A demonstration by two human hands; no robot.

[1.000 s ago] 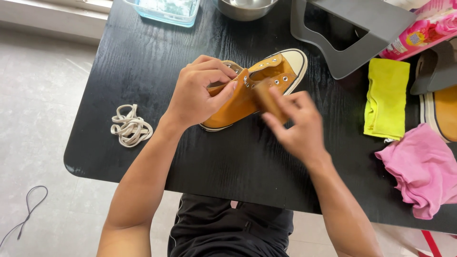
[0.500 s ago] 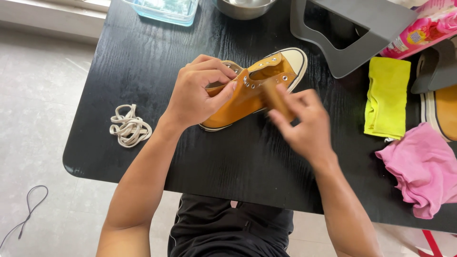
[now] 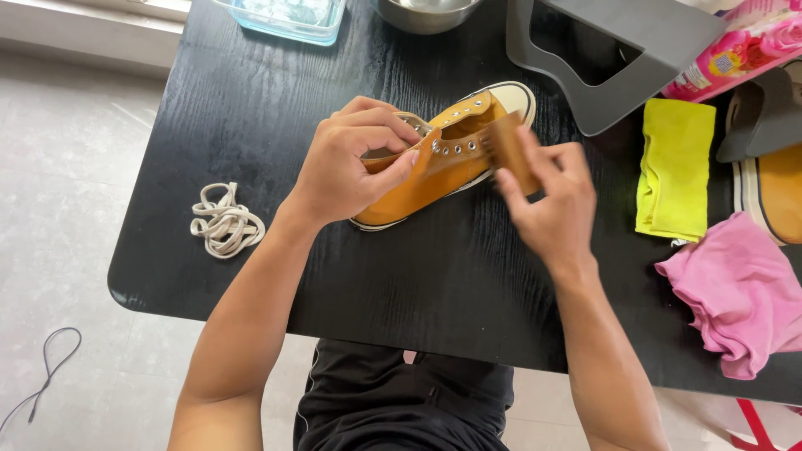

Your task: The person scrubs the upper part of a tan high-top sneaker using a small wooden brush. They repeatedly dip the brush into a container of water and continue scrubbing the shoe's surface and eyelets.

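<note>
- The left hand is curled tight around the heel end of a mustard-yellow canvas sneaker, fingers hooked over the collar and the thumb pressed against the side panel below the eyelets.
- The sneaker lies on its side near the middle of the black wooden table, white rubber toe cap pointing to the far right, laces out and the eyelets bare.
- The right hand is closed on a small wooden brush, fingers wrapped along its back; the brush is blurred and sits against the eyelet strip near the toe.
- The two hands are close together, one at each end of the shoe, not touching one another.
- A coiled cream shoelace lies on the table well to the left of the left forearm.
- To the right lie a folded yellow cloth and, nearer the person, a crumpled pink cloth.
- A second sneaker of the same colour shows partly at the right edge.
- At the far edge stand a clear plastic tub and a metal bowl; a grey stand is beside them.
</note>
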